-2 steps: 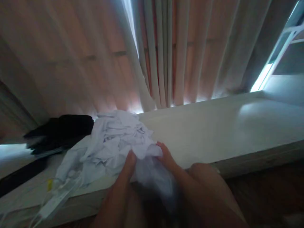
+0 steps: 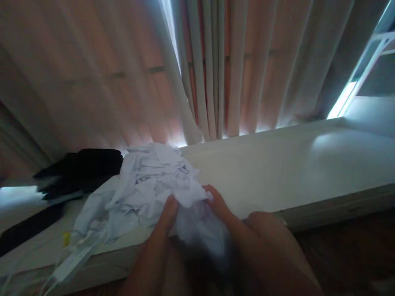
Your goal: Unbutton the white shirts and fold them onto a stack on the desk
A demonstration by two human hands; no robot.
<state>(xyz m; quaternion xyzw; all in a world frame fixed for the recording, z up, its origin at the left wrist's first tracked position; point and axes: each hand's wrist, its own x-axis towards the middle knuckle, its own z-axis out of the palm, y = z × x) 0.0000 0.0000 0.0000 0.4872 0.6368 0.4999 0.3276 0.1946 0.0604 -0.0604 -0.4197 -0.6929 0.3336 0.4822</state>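
A crumpled heap of white cloth (image 2: 157, 176) lies on the white ledge, with one part hanging over the front edge toward me. My left hand (image 2: 163, 222) grips the near part of this cloth, its thumb on top and its other fingers hidden. On the right, my right hand (image 2: 224, 213) pinches the same cloth near the ledge edge, thumb and fingertips closed on it. Between my hands the cloth droops downward and blurs into shadow. What kind of garment or fabric it is, I cannot tell.
Folded black cloth (image 2: 89, 168) is stacked left of the heap, near a long dark flat object (image 2: 31, 228). A white power strip (image 2: 74, 259) with cables hangs at the ledge's front. Curtains (image 2: 212, 74) cover the back; the white ledge (image 2: 262, 168) runs right.
Both hands keep their hold on the white cloth. The cloth between them has shifted slightly, and the view has moved a little.
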